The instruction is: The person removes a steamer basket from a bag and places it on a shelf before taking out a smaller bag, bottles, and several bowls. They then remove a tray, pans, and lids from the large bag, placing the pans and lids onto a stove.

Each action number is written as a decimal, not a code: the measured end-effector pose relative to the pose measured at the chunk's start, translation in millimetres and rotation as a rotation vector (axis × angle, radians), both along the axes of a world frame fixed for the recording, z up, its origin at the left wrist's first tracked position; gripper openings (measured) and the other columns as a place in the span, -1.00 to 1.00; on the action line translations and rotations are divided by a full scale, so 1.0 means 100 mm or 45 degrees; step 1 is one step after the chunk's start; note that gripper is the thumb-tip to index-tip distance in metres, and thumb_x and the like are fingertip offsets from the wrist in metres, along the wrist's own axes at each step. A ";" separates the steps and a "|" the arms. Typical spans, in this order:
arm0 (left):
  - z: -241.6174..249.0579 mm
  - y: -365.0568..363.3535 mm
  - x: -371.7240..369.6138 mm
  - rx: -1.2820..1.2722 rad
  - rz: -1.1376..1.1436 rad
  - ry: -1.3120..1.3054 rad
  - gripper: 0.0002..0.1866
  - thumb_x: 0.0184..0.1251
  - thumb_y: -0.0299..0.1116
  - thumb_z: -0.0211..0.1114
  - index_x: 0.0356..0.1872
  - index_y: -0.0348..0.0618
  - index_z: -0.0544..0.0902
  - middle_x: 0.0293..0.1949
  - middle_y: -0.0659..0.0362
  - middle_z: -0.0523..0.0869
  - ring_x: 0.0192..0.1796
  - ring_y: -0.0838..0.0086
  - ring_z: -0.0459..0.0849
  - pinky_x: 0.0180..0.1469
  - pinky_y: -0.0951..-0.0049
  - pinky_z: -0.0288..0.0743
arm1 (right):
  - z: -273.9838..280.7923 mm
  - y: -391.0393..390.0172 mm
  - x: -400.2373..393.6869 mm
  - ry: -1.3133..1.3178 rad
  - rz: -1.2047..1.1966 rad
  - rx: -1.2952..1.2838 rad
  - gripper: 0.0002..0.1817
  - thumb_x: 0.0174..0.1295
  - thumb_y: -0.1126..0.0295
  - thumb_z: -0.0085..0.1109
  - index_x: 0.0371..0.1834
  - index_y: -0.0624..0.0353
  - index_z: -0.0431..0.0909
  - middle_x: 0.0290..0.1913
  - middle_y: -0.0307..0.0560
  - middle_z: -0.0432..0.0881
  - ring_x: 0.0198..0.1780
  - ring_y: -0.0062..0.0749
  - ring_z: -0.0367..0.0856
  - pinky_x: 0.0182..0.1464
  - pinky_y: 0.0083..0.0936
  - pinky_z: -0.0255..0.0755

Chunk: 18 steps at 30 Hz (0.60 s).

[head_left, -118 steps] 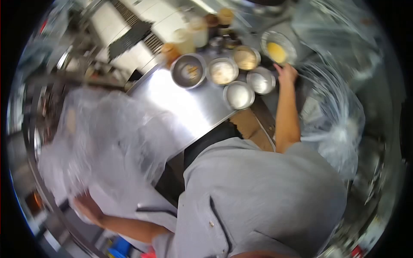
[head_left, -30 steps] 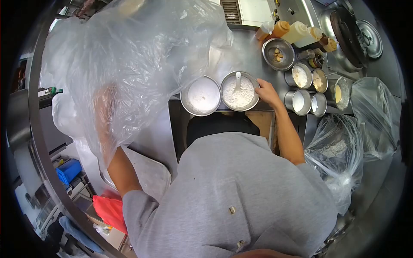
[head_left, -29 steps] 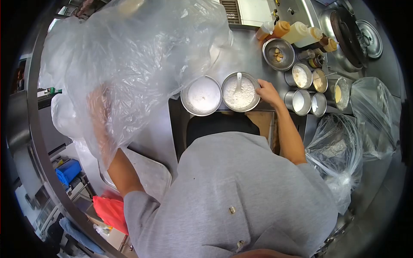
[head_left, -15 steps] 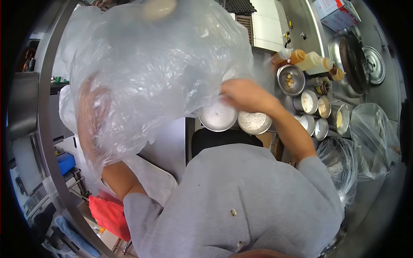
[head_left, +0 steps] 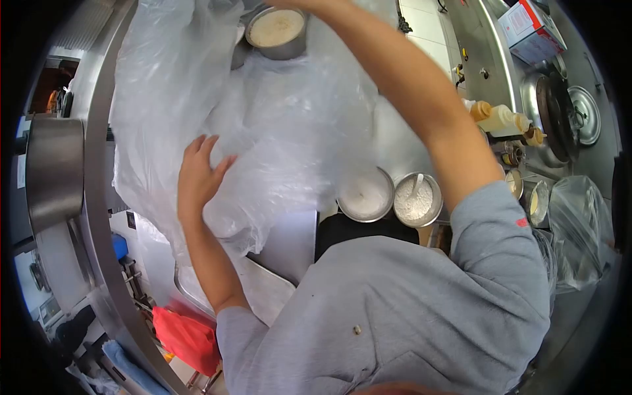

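A large sheet of clear plastic (head_left: pixel 283 158) lies rumpled over the worktop in front of me. My left hand (head_left: pixel 201 172) is over its left part, with thumb and fingers spread and nothing held. My right arm (head_left: pixel 401 72) stretches across to the far side; its hand is mostly cut off at the top edge, fingers out of sight. Close by that hand, a metal pot (head_left: pixel 276 33) with pale contents shows at the sheet's far side. Near my body are a bowl of fine white powder (head_left: pixel 363 196) and a bowl of flour-like powder (head_left: pixel 416 201) with a white spoon.
Sauce bottles (head_left: pixel 500 120) stand at the right, near a dark pan (head_left: pixel 543 112) and a metal lid (head_left: pixel 584 115). A bagged container (head_left: pixel 579 230) sits farther right. A metal tray (head_left: pixel 263 289) lies at lower left, near a red bag (head_left: pixel 187 339).
The plastic has come down from a raised, billowing shape and spread flatter. My left hand has come out from behind it. My right hand has moved from the bowls to the far edge.
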<state>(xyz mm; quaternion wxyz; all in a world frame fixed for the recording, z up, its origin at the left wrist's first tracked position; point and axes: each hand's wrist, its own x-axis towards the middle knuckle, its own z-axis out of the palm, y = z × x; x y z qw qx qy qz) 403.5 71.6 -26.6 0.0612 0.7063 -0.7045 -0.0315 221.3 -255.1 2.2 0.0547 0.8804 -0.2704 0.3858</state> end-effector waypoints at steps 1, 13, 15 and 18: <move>0.00 -0.21 -0.06 -0.010 -0.004 -0.002 -0.44 0.16 -0.18 0.36 0.15 -0.24 0.49 0.18 -0.18 0.47 0.16 0.09 0.49 0.08 0.27 0.45 | -0.31 -0.11 0.01 0.134 -0.158 0.184 -0.72 -0.01 0.50 0.14 -0.19 0.36 0.55 -0.29 0.17 0.66 -0.26 -0.03 0.64 -0.15 -0.27 0.51; -1.32 -2.29 0.57 0.157 0.294 0.064 -0.23 0.15 -0.12 0.37 0.33 -0.26 0.29 0.32 -0.09 0.34 0.36 0.13 0.29 0.37 0.24 0.16 | -1.70 -0.04 -0.04 -0.948 -0.167 1.816 -0.65 0.21 0.34 0.02 0.02 0.23 0.56 -0.01 -0.01 0.61 -0.11 -0.26 0.64 -0.07 -0.33 0.53; -1.28 -2.35 0.62 0.122 0.293 0.092 -0.21 0.15 -0.09 0.37 0.33 -0.27 0.28 0.33 -0.10 0.33 0.37 0.12 0.28 0.37 0.24 0.16 | -1.82 0.00 -0.05 -0.995 -0.092 1.746 -0.65 0.21 0.35 0.02 0.02 0.25 0.55 -0.02 -0.01 0.60 -0.14 -0.26 0.64 -0.11 -0.35 0.54; -1.14 -2.24 0.57 0.054 0.236 0.179 -0.18 0.14 -0.05 0.36 0.34 -0.29 0.26 0.34 -0.11 0.30 0.39 0.11 0.26 0.38 0.24 0.16 | -1.90 0.18 -0.20 -1.095 0.072 1.692 -0.65 0.22 0.35 0.03 0.03 0.28 0.53 -0.04 -0.02 0.60 -0.19 -0.27 0.64 -0.16 -0.40 0.55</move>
